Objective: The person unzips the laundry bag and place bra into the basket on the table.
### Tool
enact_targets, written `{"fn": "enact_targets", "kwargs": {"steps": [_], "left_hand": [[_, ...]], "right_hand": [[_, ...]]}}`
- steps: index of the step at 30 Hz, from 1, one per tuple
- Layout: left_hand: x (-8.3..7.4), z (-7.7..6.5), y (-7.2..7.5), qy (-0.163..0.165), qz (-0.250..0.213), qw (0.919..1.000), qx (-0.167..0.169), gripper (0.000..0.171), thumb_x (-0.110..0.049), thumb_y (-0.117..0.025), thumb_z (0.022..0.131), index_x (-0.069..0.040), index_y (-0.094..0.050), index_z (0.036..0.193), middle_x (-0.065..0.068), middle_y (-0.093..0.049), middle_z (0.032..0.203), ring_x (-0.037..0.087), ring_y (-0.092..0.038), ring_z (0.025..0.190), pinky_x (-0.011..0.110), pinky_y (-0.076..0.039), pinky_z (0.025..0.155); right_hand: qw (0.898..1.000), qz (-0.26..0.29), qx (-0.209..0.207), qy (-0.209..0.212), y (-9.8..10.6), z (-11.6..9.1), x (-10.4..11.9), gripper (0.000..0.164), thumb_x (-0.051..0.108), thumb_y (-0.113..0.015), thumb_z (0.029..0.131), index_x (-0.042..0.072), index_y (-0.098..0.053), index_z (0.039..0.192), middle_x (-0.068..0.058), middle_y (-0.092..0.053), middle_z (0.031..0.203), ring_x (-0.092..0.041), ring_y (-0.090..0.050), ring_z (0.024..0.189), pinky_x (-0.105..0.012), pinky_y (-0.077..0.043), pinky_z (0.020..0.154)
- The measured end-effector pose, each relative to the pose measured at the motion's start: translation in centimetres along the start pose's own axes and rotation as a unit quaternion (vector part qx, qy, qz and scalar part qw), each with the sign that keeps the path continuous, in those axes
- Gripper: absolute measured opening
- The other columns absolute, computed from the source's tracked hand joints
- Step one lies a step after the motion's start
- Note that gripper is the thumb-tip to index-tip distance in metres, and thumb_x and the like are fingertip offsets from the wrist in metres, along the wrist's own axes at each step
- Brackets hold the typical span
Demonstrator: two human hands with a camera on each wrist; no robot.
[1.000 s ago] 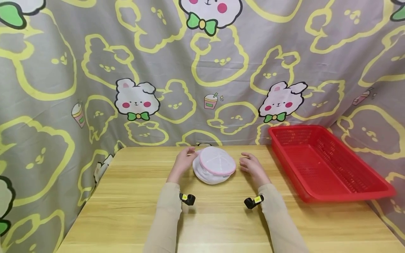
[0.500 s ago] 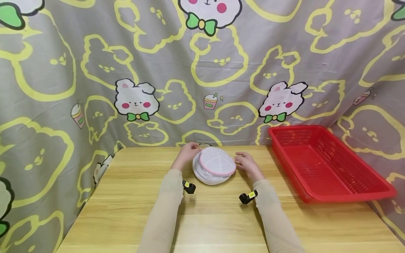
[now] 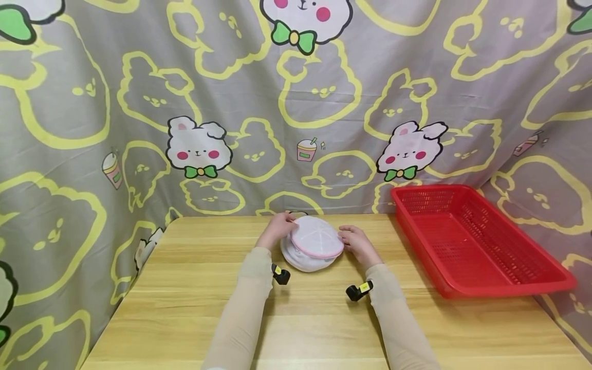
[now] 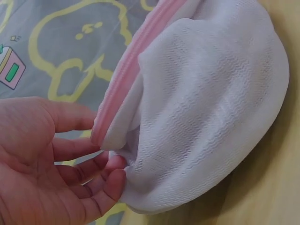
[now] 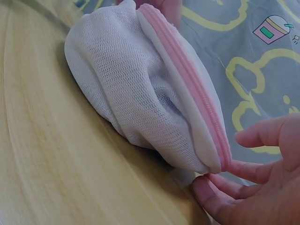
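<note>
A round white mesh laundry bag [image 3: 307,259] with a pink zip around its upper edge sits near the back of the wooden table, its top tilted. At its left side my left hand [image 3: 278,227] pinches the edge; in the left wrist view the fingertips [image 4: 96,145] meet the pink band and the mesh. On the opposite side my right hand [image 3: 359,243] pinches the rim between thumb [image 5: 206,190] and fingers, the index finger standing apart. Folds of loose mesh [image 5: 126,70] hang below the zip. What lies inside the bag cannot be seen.
A red plastic basket [image 3: 467,246] with perforated walls stands at the table's right side. Behind the table [image 3: 194,288] hangs a grey curtain [image 3: 259,97] with cartoon bears and rabbits, which also covers both sides. Each wrist carries a small black camera [image 3: 280,275].
Both hands have moved inward, the right from a clear gap, and now touch the bag's left and right edges. The bag and the basket have stayed in place.
</note>
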State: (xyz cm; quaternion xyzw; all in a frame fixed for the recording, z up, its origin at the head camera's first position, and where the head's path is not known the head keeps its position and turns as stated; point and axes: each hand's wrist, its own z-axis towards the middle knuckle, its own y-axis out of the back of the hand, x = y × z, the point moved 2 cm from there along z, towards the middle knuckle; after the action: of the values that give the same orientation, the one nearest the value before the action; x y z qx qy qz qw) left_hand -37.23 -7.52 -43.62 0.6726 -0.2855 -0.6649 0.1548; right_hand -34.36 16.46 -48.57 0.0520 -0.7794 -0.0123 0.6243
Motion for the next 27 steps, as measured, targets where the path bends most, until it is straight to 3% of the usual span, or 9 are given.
{"fn": "enact_targets", "kwargs": {"steps": [6, 12, 21, 27], "left_hand": [[0.4, -0.4, -0.3, 0.007, -0.006, 1.0, -0.001, 0.038, -0.004, -0.06, 0.088, 0.003, -0.06, 0.126, 0.02, -0.063, 0.122, 0.028, -0.06, 0.108, 0.037, -0.053, 0.093], [0.7, -1.0, 0.0, -0.006, 0.005, 0.9999, -0.01, 0.038, -0.004, -0.062, 0.087, 0.003, -0.061, 0.124, 0.019, -0.065, 0.119, 0.029, -0.06, 0.111, 0.039, -0.051, 0.097], [0.7, -3.1, 0.2, -0.013, -0.014, 0.999, -0.04, 0.042, -0.003, -0.068, 0.083, 0.005, -0.06, 0.124, 0.016, -0.065, 0.106, 0.025, -0.06, 0.099, 0.037, -0.052, 0.091], [1.1, -4.1, 0.0, -0.013, -0.025, 0.9984, -0.05, 0.044, -0.004, -0.07, 0.082, 0.005, -0.06, 0.123, 0.012, -0.063, 0.099, 0.021, -0.057, 0.092, 0.032, -0.052, 0.084]], "right_hand": [[1.0, 0.008, 0.006, 0.004, -0.1, -0.2, 0.0, 0.046, 0.011, -0.048, 0.099, -0.012, -0.038, 0.138, -0.007, -0.057, 0.106, -0.008, -0.052, 0.083, -0.019, -0.048, 0.073], [1.0, 0.008, 0.007, 0.012, 0.0, -0.4, 0.2, 0.046, 0.013, -0.048, 0.099, -0.011, -0.039, 0.138, -0.007, -0.058, 0.108, -0.008, -0.054, 0.083, -0.019, -0.049, 0.074], [1.0, 0.02, 0.009, 0.013, 0.0, -0.9, 0.5, 0.046, 0.009, -0.049, 0.098, -0.011, -0.038, 0.139, -0.004, -0.059, 0.098, -0.009, -0.056, 0.081, -0.021, -0.051, 0.074], [1.0, 0.01, 0.022, 0.013, 0.1, -1.5, 0.4, 0.049, 0.008, -0.049, 0.098, -0.012, -0.034, 0.141, -0.011, -0.057, 0.108, -0.01, -0.057, 0.082, -0.023, -0.053, 0.079]]}}
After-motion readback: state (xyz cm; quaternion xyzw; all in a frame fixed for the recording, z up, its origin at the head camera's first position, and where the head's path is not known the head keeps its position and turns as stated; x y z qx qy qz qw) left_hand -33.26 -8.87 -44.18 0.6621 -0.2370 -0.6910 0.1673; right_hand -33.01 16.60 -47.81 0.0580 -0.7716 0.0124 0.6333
